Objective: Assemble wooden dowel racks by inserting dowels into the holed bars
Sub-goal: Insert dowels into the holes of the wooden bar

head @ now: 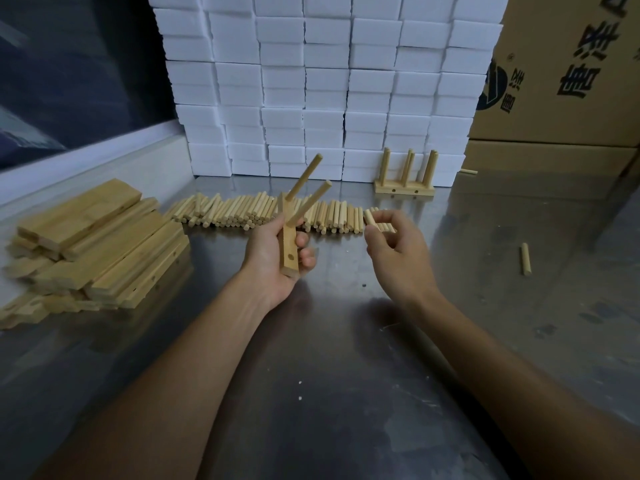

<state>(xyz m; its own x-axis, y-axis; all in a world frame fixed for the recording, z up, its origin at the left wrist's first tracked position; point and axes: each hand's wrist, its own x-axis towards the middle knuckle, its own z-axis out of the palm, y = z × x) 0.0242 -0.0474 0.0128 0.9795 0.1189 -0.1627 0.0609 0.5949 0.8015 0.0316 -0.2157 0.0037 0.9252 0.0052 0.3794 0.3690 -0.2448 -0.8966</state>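
1. The steel counter (329,393) is lying bare and reflective in front of the person, giving both forearms open room; at the far edge it is ending against a wall of stacked white foam blocks (322,84), and on the left a pale raised ledge (104,168) is running along its side.
2. The left hand (277,258) is gripping a holed bar (289,237) upright above the counter, fingers curled round it, with two dowels (304,188) sticking out of it up and to the right.
3. The right hand (394,244) is reaching to the right end of the row of loose dowels (263,213), pinching one short dowel (370,216) between thumb and fingertips.
4. A stack of holed bars (100,244) is sitting on the left side of the counter, close to the ledge.
5. A finished rack (404,183) is standing against the foam blocks, its dowels upright.
6. One stray dowel (526,258) is lying alone on the right, well apart from the row.
7. Cardboard boxes (568,74) are closing off the right rear corner; large dark Chinese characters and a round dark logo are printed on the upper one, turned sideways, and I cannot read them with certainty.
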